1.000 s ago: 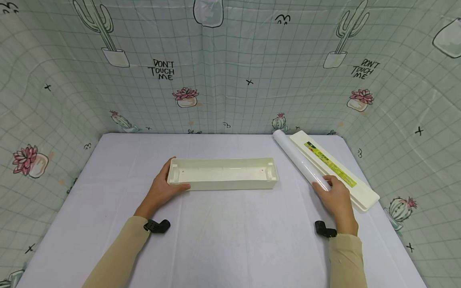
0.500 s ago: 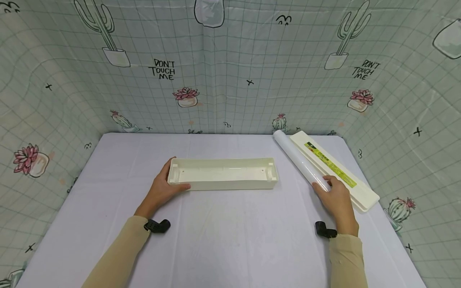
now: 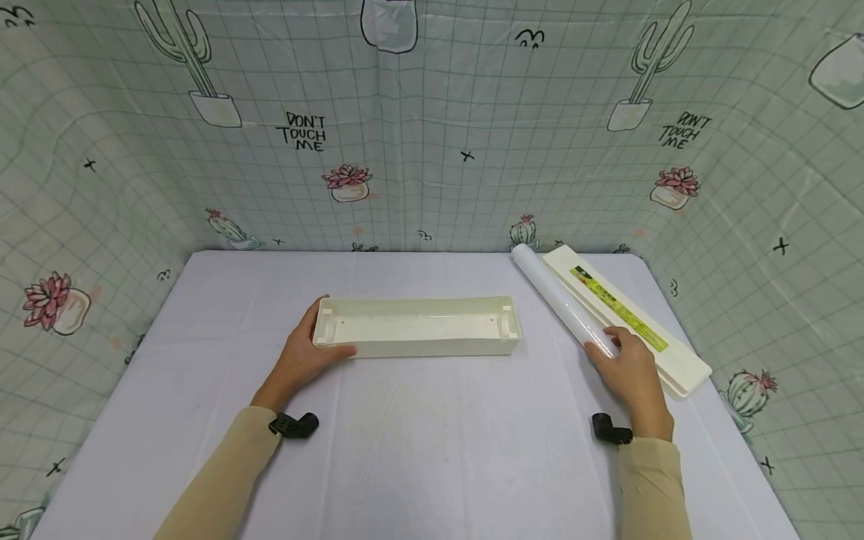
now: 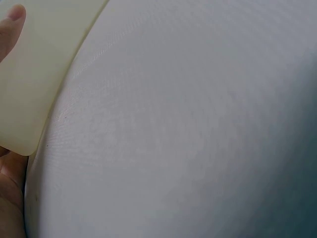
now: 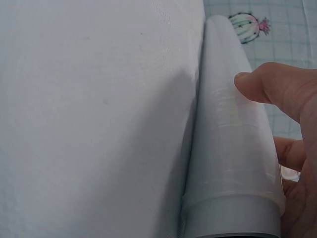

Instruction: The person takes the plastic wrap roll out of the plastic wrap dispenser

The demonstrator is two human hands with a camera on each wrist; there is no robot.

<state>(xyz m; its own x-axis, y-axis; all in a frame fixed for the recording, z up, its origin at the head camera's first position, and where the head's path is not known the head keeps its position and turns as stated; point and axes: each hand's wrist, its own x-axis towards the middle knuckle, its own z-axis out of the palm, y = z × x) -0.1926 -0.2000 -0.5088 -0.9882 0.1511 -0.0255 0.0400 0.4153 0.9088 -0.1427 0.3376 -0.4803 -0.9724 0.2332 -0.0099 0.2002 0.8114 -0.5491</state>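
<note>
A long cream plastic box (image 3: 432, 347) lies open side up mid-table in the head view, its hollow inside facing me. My left hand (image 3: 305, 358) grips its left end, thumb along the front wall, other fingers round the end. In the left wrist view, the thumb lies on the smooth wall of the box (image 4: 42, 74). On the right, a roll of cling film (image 3: 556, 296) slants across the table. Its near end is held by my right hand (image 3: 629, 369). The right wrist view shows the thumb on the film roll (image 5: 230, 144), with a bare core end nearest the camera.
A long cream lid (image 3: 680, 369) with a yellow-green label lies right of the roll, close alongside it. White cloth covers the table (image 3: 418, 450). Grid-patterned fabric (image 3: 432, 112) with cactus prints stands behind and at both sides.
</note>
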